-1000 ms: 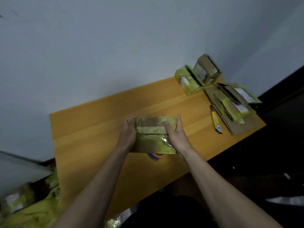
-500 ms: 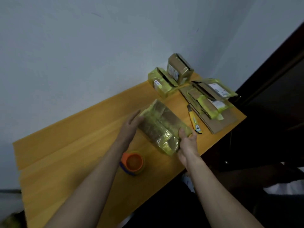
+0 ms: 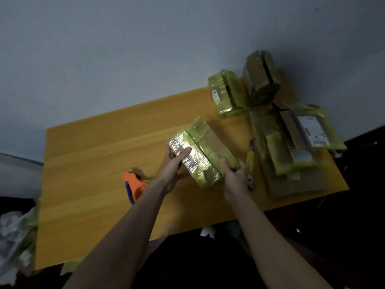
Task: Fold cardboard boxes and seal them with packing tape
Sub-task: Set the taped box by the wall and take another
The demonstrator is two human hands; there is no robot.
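Note:
A cardboard box (image 3: pixel 205 147) wrapped in yellow-green tape sits at an angle on the wooden table (image 3: pixel 100 155), held between both hands. My left hand (image 3: pixel 173 165) grips its left end, thumb laid over the shiny taped top. My right hand (image 3: pixel 234 174) grips the near right corner, thumb on top. An orange tape roll (image 3: pixel 135 185) lies on the table just left of my left forearm, partly hidden by it.
A yellow utility knife (image 3: pixel 250 165) lies right of the box. Flattened cardboard pieces (image 3: pixel 291 147) are piled at the right end. Two taped boxes (image 3: pixel 225 92) (image 3: pixel 260 74) stand at the back right by the wall. Crumpled wrap (image 3: pixel 16 232) lies off the left edge.
The box has been turned and carried to the right, away from the tape roll, which came into sight. My left thumb now lies over the box's top. The camera also shifted.

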